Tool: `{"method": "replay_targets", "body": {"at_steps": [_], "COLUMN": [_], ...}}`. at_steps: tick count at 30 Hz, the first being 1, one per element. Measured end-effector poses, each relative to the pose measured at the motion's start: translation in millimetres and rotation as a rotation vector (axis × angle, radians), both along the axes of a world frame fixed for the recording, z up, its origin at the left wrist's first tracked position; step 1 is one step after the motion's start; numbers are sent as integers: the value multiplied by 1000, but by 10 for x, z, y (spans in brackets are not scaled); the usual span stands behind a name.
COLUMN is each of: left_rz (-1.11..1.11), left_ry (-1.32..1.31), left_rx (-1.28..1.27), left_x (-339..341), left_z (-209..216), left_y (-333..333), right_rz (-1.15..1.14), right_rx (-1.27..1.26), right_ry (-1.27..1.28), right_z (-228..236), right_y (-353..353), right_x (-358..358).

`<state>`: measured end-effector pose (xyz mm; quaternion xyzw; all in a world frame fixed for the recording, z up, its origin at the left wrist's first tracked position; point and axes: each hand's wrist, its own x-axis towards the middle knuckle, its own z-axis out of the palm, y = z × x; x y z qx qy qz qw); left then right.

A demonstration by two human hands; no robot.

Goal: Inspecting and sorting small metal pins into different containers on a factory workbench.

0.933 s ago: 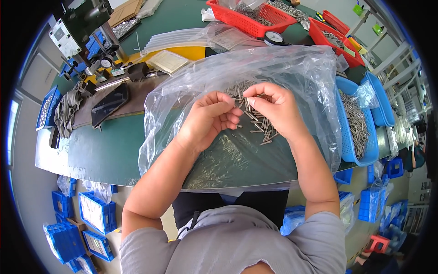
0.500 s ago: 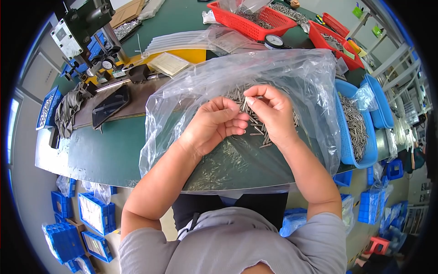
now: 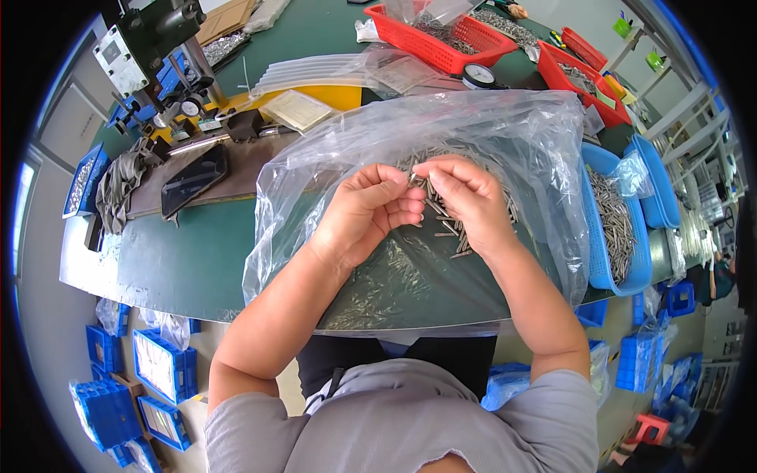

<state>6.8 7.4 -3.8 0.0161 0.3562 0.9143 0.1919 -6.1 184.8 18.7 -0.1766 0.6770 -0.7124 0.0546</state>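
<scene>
Over a heap of slim metal pins [image 3: 450, 225] on a clear plastic bag [image 3: 311, 169], my two hands meet fingertip to fingertip. Thumb and forefinger of my left hand [image 3: 364, 206] are closed in a pinch around a small silvery metal pin [image 3: 414, 180], its other fingers curled below. My right hand [image 3: 467, 197] pinches with thumb and forefinger right beside it. Whether its fingertips grip the same pin or another is hidden. Several pins lie loose under the right hand.
A blue basket [image 3: 598, 251] of similar pins stands at the right, beside another blue basket [image 3: 661, 189]. Red baskets [image 3: 453, 59] are at the back, near a round dial gauge [image 3: 478, 75]. On the left are a phone [image 3: 195, 180], a grey cloth [image 3: 122, 185] and a measuring stand [image 3: 158, 47].
My right fingertips have moved slightly left and down, closer to the left fingertips. The pin that stood up between the right fingers now sits at the left pinch.
</scene>
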Motion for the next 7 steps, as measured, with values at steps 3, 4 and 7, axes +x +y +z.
{"method": "replay_targets", "body": {"at_steps": [3,4,7], "left_rz": [18,21,19], "left_ry": [20,35,47], "left_rx": [-5,-9,-11], "left_x": [4,2,10], "left_z": [0,-4,10], "left_y": [0,-1,1], "right_rz": [65,91,150], "right_rx": [-58,-77,-104], "right_ry": [-107,-155,-198], "right_z": [-6,-10,-26], "right_y": [46,56,101], "right_x": [-33,-41,-70]}}
